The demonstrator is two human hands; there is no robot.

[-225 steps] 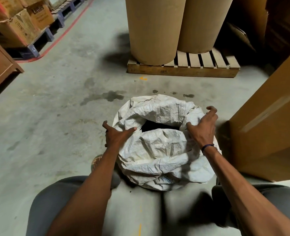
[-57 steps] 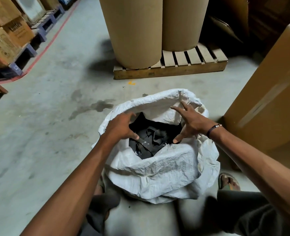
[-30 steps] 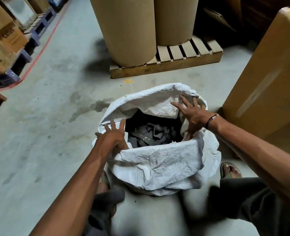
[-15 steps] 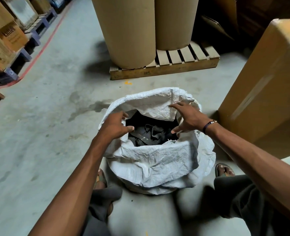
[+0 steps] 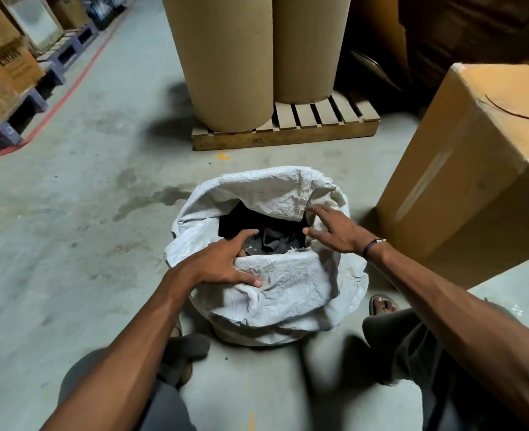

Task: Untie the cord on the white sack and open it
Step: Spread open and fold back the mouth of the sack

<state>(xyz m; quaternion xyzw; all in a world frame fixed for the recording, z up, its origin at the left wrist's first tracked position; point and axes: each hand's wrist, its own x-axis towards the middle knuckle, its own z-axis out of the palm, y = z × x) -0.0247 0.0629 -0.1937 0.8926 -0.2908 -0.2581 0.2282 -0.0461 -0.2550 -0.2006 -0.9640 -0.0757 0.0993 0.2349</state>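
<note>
The white woven sack (image 5: 285, 293) stands on the concrete floor between my feet, its mouth open and its rim rolled down. Dark fabric pieces (image 5: 272, 241) show inside. My left hand (image 5: 226, 262) lies on the near left rim, fingers curled over the edge and thumb pressing the outer fabric. Over the right side of the opening hovers my right hand (image 5: 334, 231), fingers spread, fingertips at the far flap, holding nothing that I can see. No cord is visible.
A large cardboard box (image 5: 468, 169) stands close on the right. Two tall cardboard rolls (image 5: 226, 57) sit on a wooden pallet (image 5: 288, 135) behind the sack. Stacked boxes on pallets (image 5: 5, 76) line the far left beyond a red floor line.
The sack's mouth went from nearly shut to wide open. In the last second my left hand shifted from the left rim to the near rim, and my right hand lifted off the far flap.
</note>
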